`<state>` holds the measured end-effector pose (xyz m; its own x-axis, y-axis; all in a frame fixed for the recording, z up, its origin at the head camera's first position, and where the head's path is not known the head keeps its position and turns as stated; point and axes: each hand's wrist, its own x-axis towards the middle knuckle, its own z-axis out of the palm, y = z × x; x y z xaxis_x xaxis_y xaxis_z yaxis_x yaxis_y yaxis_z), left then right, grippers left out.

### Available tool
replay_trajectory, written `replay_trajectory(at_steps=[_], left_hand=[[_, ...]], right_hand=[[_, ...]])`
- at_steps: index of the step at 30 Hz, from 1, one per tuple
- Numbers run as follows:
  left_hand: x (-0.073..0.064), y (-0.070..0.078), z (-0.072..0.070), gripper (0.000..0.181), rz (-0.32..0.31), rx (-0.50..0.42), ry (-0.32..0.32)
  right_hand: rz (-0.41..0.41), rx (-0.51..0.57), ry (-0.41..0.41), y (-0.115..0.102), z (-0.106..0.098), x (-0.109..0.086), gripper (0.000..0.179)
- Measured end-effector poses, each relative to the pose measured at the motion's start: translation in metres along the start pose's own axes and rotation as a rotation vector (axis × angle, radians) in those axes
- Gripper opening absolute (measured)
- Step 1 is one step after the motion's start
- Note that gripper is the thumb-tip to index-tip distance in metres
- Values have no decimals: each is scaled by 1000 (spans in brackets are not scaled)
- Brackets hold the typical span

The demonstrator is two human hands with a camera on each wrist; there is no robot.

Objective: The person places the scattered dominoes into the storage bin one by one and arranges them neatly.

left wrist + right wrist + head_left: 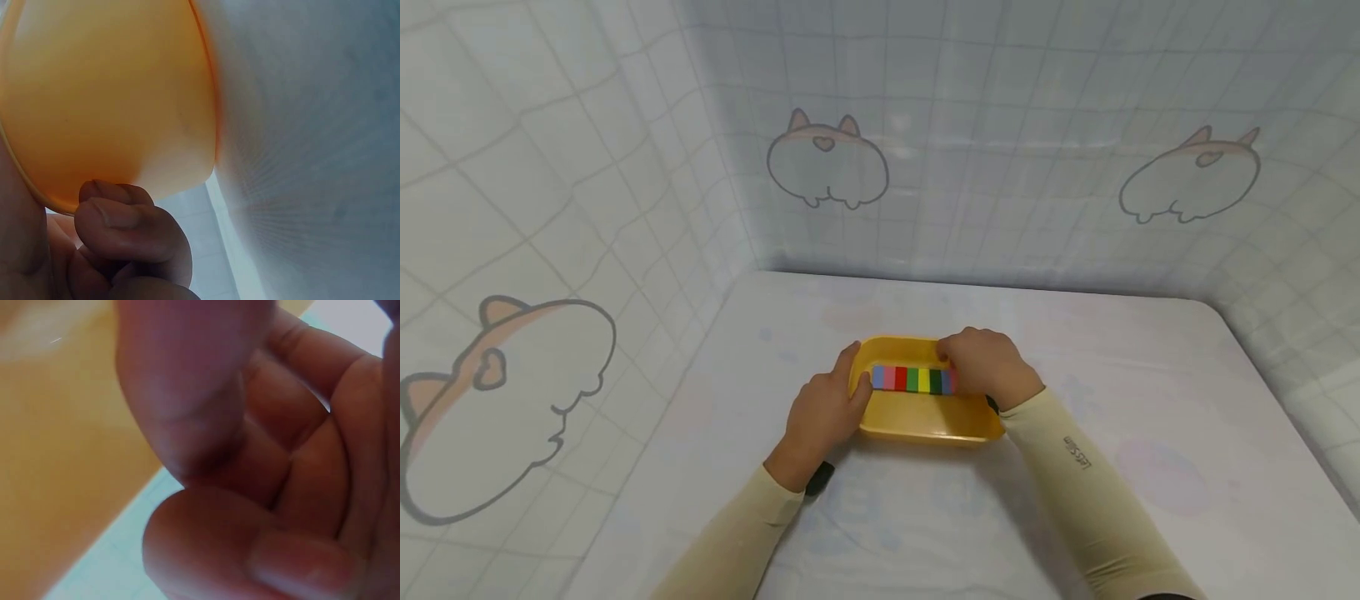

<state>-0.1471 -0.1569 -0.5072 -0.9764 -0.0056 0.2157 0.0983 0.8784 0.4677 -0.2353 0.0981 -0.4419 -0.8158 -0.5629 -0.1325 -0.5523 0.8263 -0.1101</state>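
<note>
A yellow plastic tray (925, 429) with rounded corners stands on the table. Across its inside runs a straight row of small coloured blocks (913, 380) in blue, pink, red, green and yellow, packed side by side. My left hand (824, 408) grips the tray's left wall, thumb over the rim and fingers outside; the left wrist view shows the curled fingers against the wall. At the row's right end is my right hand (988, 362), reaching over the tray's right side and covering the last block. Its fingers curl in the right wrist view; I cannot tell whether they pinch a block.
The white table (1075, 350) carries a faint printed cover. Pale grid-patterned curtains (1000, 167) with cartoon animal prints enclose it at the back and sides. Cream sleeves (1075, 475) cover both forearms.
</note>
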Motion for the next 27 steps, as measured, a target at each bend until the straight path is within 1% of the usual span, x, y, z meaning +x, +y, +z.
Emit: replay_trajectory(at_steps=[5, 12, 16, 20, 27], left_hand=[[0, -2, 1, 61, -2, 7, -3], [0, -4, 1, 62, -6, 13, -6], [0, -2, -1, 63, -24, 14, -28], [1, -2, 0, 64, -44, 20, -48], [0, -2, -1, 64, -45, 15, -44]], right_hand=[[35, -24, -7, -6, -1, -1, 28], [64, -41, -6, -9, 3, 1, 23], [71, -39, -18, -8, 6, 4, 25], [74, -35, -21, -8, 9, 5, 27], [69, -42, -4, -11, 9, 3, 24]])
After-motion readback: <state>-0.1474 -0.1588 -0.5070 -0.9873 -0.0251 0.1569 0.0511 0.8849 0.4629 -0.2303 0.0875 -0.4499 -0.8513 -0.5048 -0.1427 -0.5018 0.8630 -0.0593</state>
